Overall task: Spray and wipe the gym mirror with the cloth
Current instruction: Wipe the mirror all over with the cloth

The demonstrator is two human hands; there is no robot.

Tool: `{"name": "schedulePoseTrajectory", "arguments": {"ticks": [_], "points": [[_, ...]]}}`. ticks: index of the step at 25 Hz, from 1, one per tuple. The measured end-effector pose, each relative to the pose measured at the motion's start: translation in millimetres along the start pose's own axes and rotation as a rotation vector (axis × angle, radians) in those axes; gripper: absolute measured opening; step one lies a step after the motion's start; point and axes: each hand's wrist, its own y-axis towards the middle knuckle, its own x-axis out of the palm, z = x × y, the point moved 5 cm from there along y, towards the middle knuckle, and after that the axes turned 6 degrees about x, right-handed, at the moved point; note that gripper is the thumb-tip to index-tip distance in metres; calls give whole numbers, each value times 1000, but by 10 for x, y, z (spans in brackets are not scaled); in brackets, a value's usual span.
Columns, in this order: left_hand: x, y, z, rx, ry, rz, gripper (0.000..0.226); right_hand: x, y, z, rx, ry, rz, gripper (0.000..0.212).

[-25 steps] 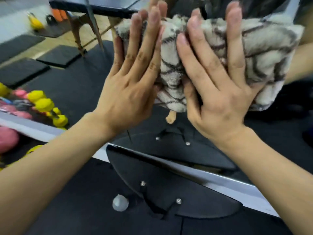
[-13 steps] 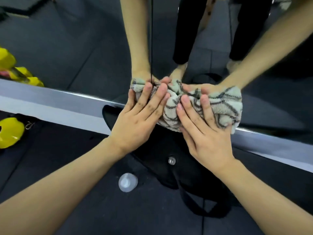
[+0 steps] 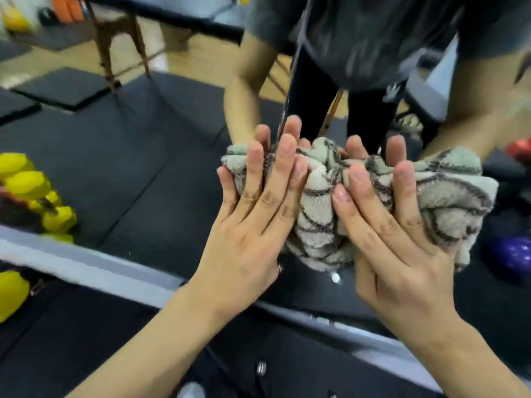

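Gym mirror with silver bottom frame is being pressed with a bunched grey fleece cloth with dark wavy stripes.
The cloth is pinned flat against the glass under straight fingers of the left hand and right hand, side by side; yellow dumbbells are reflected far left of the left hand.

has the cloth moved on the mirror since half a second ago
Yes. The cloth, then touching the mirror's bottom frame, now sits higher on the glass, clear above it.
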Motion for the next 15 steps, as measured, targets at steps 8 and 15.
{"name": "schedulePoseTrajectory", "arguments": {"ticks": [8,15], "points": [[-3227,4085,-127,220,95,350,79,-3055,4038,827,111,-246,502,52],[-4850,6280,-109,170,152,364,79,-4634,6239,1215,144,-393,472,60]]}}
